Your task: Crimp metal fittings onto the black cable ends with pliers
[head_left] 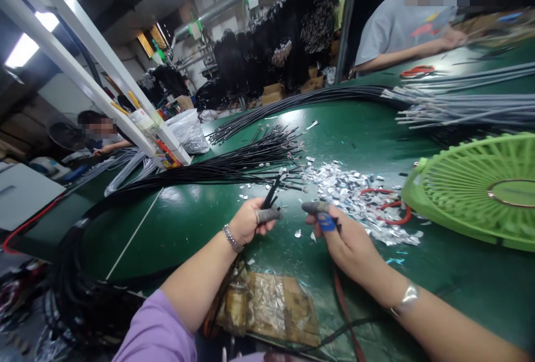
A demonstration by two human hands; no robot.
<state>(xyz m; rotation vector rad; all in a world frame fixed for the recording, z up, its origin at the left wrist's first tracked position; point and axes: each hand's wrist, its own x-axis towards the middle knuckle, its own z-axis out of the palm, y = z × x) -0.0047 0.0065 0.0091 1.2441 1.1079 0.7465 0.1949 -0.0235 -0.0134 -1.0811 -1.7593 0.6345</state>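
My left hand [251, 221] pinches some black cable pieces [271, 193], just left of the heap of silver scraps [346, 190]. My right hand [340, 236] is in front of the heap, fingers curled; I can't tell if they pinch anything. I think I'm working on the pieces, so the next move calls for a small, firm grip. The scraps are thin, flat and shiny. Left of the heap lie long, smooth black wires [225, 162] with messy tips. Right of it is a ribbed green fan [460, 183].

No readable lettering, numbers or signs anywhere.
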